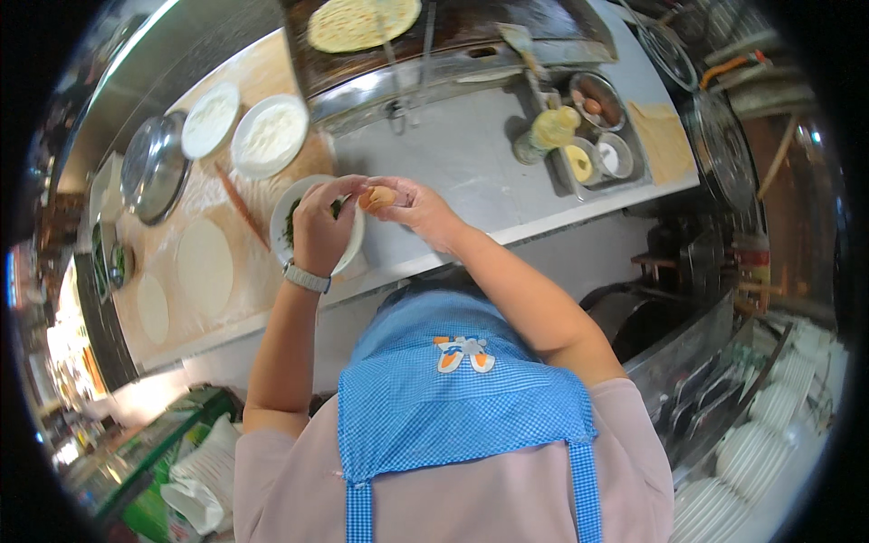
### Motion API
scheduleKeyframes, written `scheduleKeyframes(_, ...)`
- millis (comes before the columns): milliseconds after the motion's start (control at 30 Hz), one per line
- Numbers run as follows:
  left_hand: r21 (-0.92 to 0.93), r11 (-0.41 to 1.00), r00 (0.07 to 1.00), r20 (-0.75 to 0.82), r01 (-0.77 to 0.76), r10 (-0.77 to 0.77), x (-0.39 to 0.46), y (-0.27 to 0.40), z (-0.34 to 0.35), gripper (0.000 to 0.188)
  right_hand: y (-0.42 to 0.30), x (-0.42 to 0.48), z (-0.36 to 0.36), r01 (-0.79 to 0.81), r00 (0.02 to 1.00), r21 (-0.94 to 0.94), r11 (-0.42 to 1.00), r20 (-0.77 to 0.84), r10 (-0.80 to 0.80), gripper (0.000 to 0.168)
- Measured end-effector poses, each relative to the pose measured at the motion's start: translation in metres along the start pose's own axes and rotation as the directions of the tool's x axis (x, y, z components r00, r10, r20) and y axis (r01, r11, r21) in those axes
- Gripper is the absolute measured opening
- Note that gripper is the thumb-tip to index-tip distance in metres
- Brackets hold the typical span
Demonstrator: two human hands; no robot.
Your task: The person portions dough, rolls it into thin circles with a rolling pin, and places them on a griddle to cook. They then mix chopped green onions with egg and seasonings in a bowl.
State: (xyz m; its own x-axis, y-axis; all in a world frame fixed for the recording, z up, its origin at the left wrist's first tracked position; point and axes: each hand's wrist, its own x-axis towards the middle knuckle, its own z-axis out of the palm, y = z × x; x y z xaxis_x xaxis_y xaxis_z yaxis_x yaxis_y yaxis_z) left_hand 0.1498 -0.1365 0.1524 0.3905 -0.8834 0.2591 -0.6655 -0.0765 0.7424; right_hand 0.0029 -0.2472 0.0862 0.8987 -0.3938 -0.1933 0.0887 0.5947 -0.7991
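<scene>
A cracked brown eggshell (pixel 377 198) is between my two hands, above the right rim of a white bowl (pixel 356 246) with chopped greens (pixel 290 227) in it. My right hand (pixel 414 210) grips the shell from the right. Fingertips of my left hand (pixel 322 220) meet its left edge; the contact is partly hidden. A watch circles my left wrist. The left hand is over the bowl and covers much of its inside. Left of the bowl, a thin wooden rolling pin (pixel 241 207) lies on a floured board (pixel 254 285).
Flat dough rounds (pixel 205 266) lie on the board. Behind stand two plates of white flour (pixel 270 136) and a metal lid (pixel 155 166). A flatbread (pixel 363 24) rests on the griddle (pixel 475 24). At right, a metal tray (pixel 567 186) holds a bottle (pixel 553 129) and an egg bowl (pixel 597 102).
</scene>
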Motion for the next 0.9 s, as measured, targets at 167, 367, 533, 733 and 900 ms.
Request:
scheduleKeyframes(167, 0.082, 0.994, 0.995, -0.066, -0.074, 0.079, 0.017, 0.02, 0.034, 0.037, 0.009, -0.043, -0.057, 0.148, 0.984, 0.108, 0.983, -0.119, -0.135, 0.052)
scheduleKeyframes(367, 0.248, 0.969, 0.997, -0.075, -0.001, 0.02, 0.009, -0.011, 0.057, 0.015, 0.003, -0.184, -0.142, 0.175, 0.854, -0.015, 0.984, -0.495, -0.16, 0.052)
scheduleKeyframes(533, 0.485, 0.874, 0.998, -0.055, 0.017, 0.011, -0.008, -0.053, 0.049, 0.034, 0.031, -0.302, -0.217, 0.344, 0.613, 0.151, 0.927, -0.783, -0.1, 0.052)
scheduleKeyframes(733, 0.224, 0.817, 0.834, -0.307, 0.532, -0.459, -0.062, -0.14, 0.014, 0.049, 0.012, -0.37, -0.299, 0.446, 0.398, 0.163, 0.88, -0.917, -0.032, 0.047)
scheduleKeyframes(900, 0.084, 0.756, 0.677, -0.518, 0.649, -0.523, -0.093, -0.147, 0.036, 0.037, -0.022, -0.401, -0.343, 0.437, 0.365, 0.047, 0.898, -0.922, -0.13, 0.037)
